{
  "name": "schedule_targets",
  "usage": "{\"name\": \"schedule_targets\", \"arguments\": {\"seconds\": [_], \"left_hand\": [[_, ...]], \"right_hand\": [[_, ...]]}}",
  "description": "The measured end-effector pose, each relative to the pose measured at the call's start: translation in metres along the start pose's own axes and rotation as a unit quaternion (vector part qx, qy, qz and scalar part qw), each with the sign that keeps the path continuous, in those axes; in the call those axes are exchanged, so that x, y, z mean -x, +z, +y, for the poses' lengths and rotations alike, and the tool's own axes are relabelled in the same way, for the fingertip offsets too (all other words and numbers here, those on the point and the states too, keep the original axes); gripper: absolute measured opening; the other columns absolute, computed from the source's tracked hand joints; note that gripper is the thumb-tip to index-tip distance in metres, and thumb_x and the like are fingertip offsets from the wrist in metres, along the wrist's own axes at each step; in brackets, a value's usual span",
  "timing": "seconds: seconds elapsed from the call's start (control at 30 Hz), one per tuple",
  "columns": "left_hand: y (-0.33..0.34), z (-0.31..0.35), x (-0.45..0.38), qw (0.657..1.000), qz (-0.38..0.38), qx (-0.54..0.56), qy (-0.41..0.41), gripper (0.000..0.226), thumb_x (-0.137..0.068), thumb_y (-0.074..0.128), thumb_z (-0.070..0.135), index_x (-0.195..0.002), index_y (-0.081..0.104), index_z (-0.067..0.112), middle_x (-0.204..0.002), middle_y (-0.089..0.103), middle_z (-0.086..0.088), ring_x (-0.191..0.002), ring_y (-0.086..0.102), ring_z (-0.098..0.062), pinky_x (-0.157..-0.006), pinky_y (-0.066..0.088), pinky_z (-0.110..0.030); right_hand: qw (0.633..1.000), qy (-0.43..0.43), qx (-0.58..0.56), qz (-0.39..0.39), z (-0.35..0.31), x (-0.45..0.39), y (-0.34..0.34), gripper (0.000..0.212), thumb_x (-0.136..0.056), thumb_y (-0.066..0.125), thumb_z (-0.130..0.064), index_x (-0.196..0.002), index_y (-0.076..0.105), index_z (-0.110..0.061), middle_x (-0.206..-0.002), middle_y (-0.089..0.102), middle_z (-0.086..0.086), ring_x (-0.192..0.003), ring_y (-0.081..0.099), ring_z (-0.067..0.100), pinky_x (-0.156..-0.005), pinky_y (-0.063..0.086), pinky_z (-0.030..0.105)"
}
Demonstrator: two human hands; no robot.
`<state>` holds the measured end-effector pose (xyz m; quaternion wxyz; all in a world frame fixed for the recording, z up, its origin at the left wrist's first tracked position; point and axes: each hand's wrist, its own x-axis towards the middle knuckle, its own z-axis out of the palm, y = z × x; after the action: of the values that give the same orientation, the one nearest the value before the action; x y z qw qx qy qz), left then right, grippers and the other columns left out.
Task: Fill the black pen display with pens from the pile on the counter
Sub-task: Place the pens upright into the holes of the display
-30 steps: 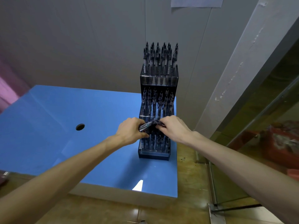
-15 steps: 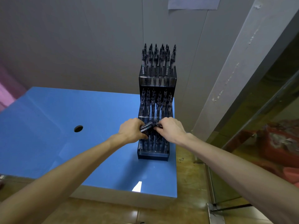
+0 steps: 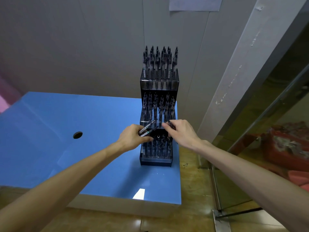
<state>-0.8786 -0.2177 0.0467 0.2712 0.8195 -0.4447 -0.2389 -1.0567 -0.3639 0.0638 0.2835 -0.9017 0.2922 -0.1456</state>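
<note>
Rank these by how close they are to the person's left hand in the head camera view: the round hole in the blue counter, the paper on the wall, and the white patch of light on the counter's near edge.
From the left hand:
1. Round hole, just to its left on the blue counter.
2. White light patch, below it at the counter's near edge.
3. Paper, far above on the wall.

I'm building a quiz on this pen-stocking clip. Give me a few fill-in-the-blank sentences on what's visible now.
1. The black pen display has ____ tiers.
2. The left hand holds a bundle of pens, while the ____ hand pinches a single pen.
3. The display stands on a ____ counter.
4. The counter has a round ____ left of the display.

Missing words: three; right; blue; hole
</note>
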Motion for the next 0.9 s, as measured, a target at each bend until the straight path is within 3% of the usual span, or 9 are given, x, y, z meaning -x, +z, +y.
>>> {"name": "schedule_targets", "arguments": {"seconds": [0.13, 0.23, 0.33, 0.43, 0.53, 0.63, 0.73, 0.8, 0.9], "left_hand": [[-0.002, 0.001, 0.007, 0.999, 0.017, 0.031, 0.035, 0.052, -0.096, 0.058, 0.059, -0.068, 0.048, 0.016, -0.056, 0.039, 0.011, -0.053, 0.035, -0.013, -0.057, 0.03, -0.032], [-0.006, 0.006, 0.011, 0.995, 0.017, 0.068, 0.065, 0.054, -0.104, 0.044, 0.051, -0.082, 0.052, 0.002, -0.064, 0.041, 0.002, -0.057, 0.034, -0.015, -0.06, 0.032, -0.038], [-0.011, 0.011, 0.013, 0.994, 0.03, 0.075, 0.078, 0.043, -0.107, 0.044, 0.042, -0.076, 0.056, 0.014, -0.063, 0.044, 0.005, -0.057, 0.037, -0.013, -0.06, 0.034, -0.036], [-0.015, 0.016, 0.013, 0.994, 0.047, 0.067, 0.079, 0.04, -0.107, 0.043, 0.044, -0.081, 0.067, 0.027, -0.066, 0.05, 0.004, -0.059, 0.044, -0.012, -0.062, 0.038, -0.035], [-0.019, 0.021, 0.013, 0.993, 0.065, 0.03, 0.09, 0.044, -0.105, 0.045, 0.05, -0.089, 0.071, 0.018, -0.063, 0.042, 0.008, -0.055, 0.038, -0.008, -0.06, 0.036, -0.034], [-0.025, 0.022, 0.01, 0.992, 0.07, 0.038, 0.097, 0.05, -0.103, 0.052, 0.05, -0.091, 0.065, 0.004, -0.057, 0.04, 0.011, -0.051, 0.036, -0.008, -0.058, 0.038, -0.038], [-0.032, 0.025, 0.012, 0.988, 0.084, 0.054, 0.116, 0.027, -0.099, 0.064, 0.042, -0.087, 0.07, 0.019, -0.049, 0.052, 0.013, -0.048, 0.045, -0.005, -0.061, 0.045, -0.035], [-0.036, 0.031, 0.014, 0.984, 0.107, 0.063, 0.13, 0.017, -0.096, 0.069, 0.037, -0.089, 0.074, 0.023, -0.047, 0.048, 0.016, -0.047, 0.04, -0.007, -0.055, 0.036, -0.027], [-0.04, 0.035, 0.013, 0.979, 0.14, 0.075, 0.13, 0.017, -0.092, 0.075, 0.038, -0.087, 0.077, 0.021, -0.044, 0.042, 0.013, -0.045, 0.028, -0.011, -0.049, 0.027, -0.026]], "right_hand": [[0.998, 0.018, 0.013, 0.052, 0.009, 0.005, -0.009, 0.061, -0.105, 0.042, -0.052, -0.073, 0.064, -0.005, -0.059, 0.063, 0.003, -0.049, 0.056, 0.015, -0.058, 0.053, 0.036], [0.996, 0.026, 0.036, 0.078, 0.017, 0.007, -0.017, 0.062, -0.104, 0.038, -0.055, -0.074, 0.063, -0.007, -0.061, 0.063, 0.004, -0.054, 0.061, 0.022, -0.06, 0.056, 0.04], [0.995, 0.028, 0.024, 0.089, 0.024, 0.007, -0.026, 0.05, -0.104, 0.041, -0.05, -0.079, 0.06, -0.01, -0.064, 0.064, 0.007, -0.056, 0.061, 0.022, -0.058, 0.056, 0.043], [0.995, 0.028, 0.008, 0.1, 0.029, 0.006, -0.033, 0.034, -0.103, 0.053, -0.044, -0.087, 0.061, -0.015, -0.067, 0.062, 0.002, -0.057, 0.057, 0.016, -0.055, 0.049, 0.035], [0.992, 0.033, -0.026, 0.118, 0.029, 0.005, -0.037, 0.031, -0.098, 0.061, -0.045, -0.086, 0.065, -0.017, -0.065, 0.059, -0.006, -0.054, 0.049, 0.008, -0.055, 0.039, 0.024], [0.99, 0.027, -0.05, 0.128, 0.026, 0.003, -0.039, 0.03, -0.097, 0.064, -0.046, -0.087, 0.07, -0.018, -0.065, 0.06, -0.009, -0.055, 0.05, 0.006, -0.055, 0.039, 0.021], [0.992, 0.01, -0.054, 0.114, 0.023, 0.002, -0.04, 0.032, -0.099, 0.059, -0.047, -0.091, 0.072, -0.019, -0.068, 0.065, -0.002, -0.059, 0.057, 0.015, -0.057, 0.047, 0.03], [0.994, 0.003, -0.048, 0.103, 0.022, 0.002, -0.04, 0.031, -0.099, 0.058, -0.047, -0.093, 0.072, -0.02, -0.07, 0.067, 0.0, -0.062, 0.061, 0.02, -0.061, 0.054, 0.039], [0.995, -0.005, -0.019, 0.097, 0.023, 0.004, -0.038, 0.026, -0.095, 0.063, -0.047, -0.094, 0.072, -0.023, -0.078, 0.068, -0.008, -0.072, 0.065, 0.013, -0.073, 0.059, 0.042]]}}
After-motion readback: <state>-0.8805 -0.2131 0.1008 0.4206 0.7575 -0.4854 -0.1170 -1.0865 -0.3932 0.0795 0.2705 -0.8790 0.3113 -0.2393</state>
